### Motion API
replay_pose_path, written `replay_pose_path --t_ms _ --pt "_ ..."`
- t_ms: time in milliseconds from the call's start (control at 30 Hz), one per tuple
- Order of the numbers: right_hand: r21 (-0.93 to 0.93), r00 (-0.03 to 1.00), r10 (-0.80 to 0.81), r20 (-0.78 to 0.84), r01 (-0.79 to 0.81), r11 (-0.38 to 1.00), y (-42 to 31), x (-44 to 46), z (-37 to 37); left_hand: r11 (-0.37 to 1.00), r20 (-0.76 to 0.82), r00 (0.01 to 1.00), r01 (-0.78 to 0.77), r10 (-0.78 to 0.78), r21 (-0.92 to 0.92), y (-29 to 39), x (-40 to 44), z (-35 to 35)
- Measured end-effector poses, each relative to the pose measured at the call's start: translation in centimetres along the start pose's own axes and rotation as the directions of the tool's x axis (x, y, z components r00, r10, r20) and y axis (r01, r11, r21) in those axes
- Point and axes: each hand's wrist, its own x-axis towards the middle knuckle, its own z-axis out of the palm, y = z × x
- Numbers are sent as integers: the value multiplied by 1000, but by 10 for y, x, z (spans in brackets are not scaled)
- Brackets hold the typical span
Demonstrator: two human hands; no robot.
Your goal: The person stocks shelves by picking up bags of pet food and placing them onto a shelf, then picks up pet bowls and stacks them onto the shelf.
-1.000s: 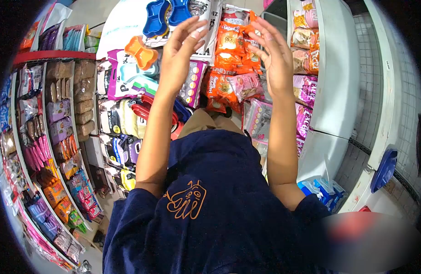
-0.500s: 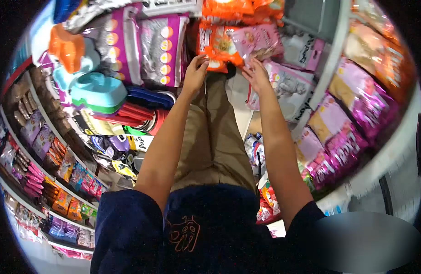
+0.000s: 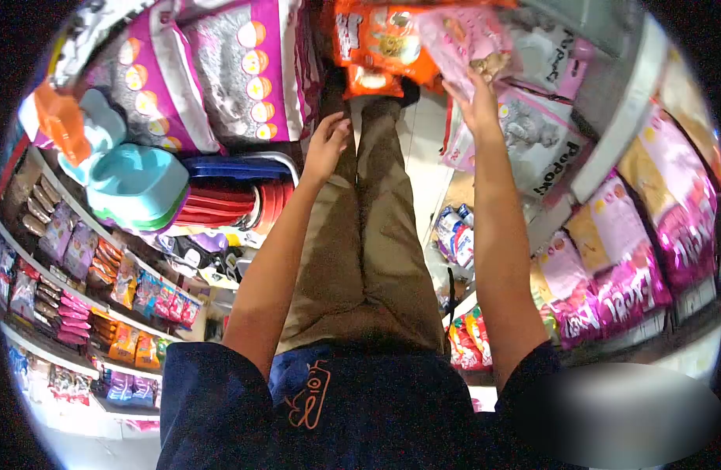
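My right hand is at the lower edge of a pink pet-food bag, its fingers closed on the bag's corner. The bag's upper part leans over orange bags stacked at the top centre. Left of these, my left hand hovers above the trouser leg with nothing in it, its fingers loosely bent and apart. Beneath the pink bag, to its right, lies a white and pink bag marked Popoki.
Large purple and silver bags stand at the upper left. Below them are a light-blue plastic litter tray and stacked red trays. Pink Excel bags line a shelf at right. Curved shelves of small packets run along the left.
My right hand has moved up and right onto the pink bag, which has shifted slightly right. My left hand has drawn back from the orange bags. The whole view has shifted.
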Motion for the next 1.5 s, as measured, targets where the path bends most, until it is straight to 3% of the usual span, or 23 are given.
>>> replay_pose_path --t_ms 100,200,233,300,333,367,400,433,533,633,767,800,833,900,933,967,1000,1033,1100,1200,1333,1433,1500 --pt "-137 990 -135 41 140 981 -51 -80 24 999 40 999 -37 38 -7 58 -32 8" --pt "-494 988 -68 136 127 860 -77 -153 2 997 101 995 6 1 -76 121 -68 19" --pt "-578 983 -53 177 147 803 -91 -199 10 987 133 987 105 -89 -125 140 -86 23" --pt "-714 958 -68 278 253 653 -117 -288 23 920 469 847 359 -251 -156 192 -135 32" --pt "-754 938 -40 346 302 584 -119 -319 18 904 642 742 389 -194 -177 204 -154 40" --pt "-784 912 -14 410 360 505 -122 -343 15 872 711 669 460 -217 -167 216 -176 43" --pt "-803 898 13 440 387 452 -136 -378 26 980 592 792 199 -149 -19 240 -212 52" --pt "-822 887 42 460 408 396 -155 -409 43 986 477 879 -59 -24 158 262 -248 63" --pt "-864 886 114 450 400 305 -199 -471 69 984 552 826 -14 111 -176 278 -288 67" --pt "-565 842 -8 539 368 738 -206 -484 70 974 535 824 -85 188 -211 297 -301 66" --pt "-363 791 -284 542 526 769 -210 -485 74 954 568 768 -202 295 -222 353 -325 79" --pt "-189 708 -327 627 545 817 -224 -494 80 950 573 757 -250 312 -187 368 -331 83" --pt "-144 719 -394 572 561 815 -228 -500 85 944 605 728 -295 324 -150 380 -332 82" --pt "-54 714 -555 428 633 772 -235 -517 91 911 700 623 -401 349 -97 408 -328 92" --pt "-95 674 -632 382 709 699 -231 -519 95 891 758 545 -443 358 -102 426 -334 103" --pt "-287 611 -725 320 791 540 -234 -527 96 870 815 457 -481 356 -110 444 -346 113" --pt "-249 467 -841 273 879 407 -240 -549 110 823 863 361 -558 353 -103 463 -356 126" --pt "-244 448 -878 169 882 403 -239 -561 117 769 901 262 -630 346 -112 480 -366 137" --pt "-26 461 -884 -75 885 464 -230 -583 132 670 936 173 -738 306 -82 506 -381 156" --pt "-61 261 -945 -197 959 277 -256 -642 155 657 956 -127 -702 265 -275 542 -439 197" --pt "-246 -69 -968 -240 969 -8 -266 -695 161 594 917 -316 -698 245 -400 564 -485 229" --pt "-561 -269 -935 -233 822 -97 -290 -744 161 598 827 -467 -580 312 -553 581 -553 250" --pt "-672 -464 -853 -239 713 -199 -317 -783 171 493 715 -592 -527 371 -692 598 -580 269"
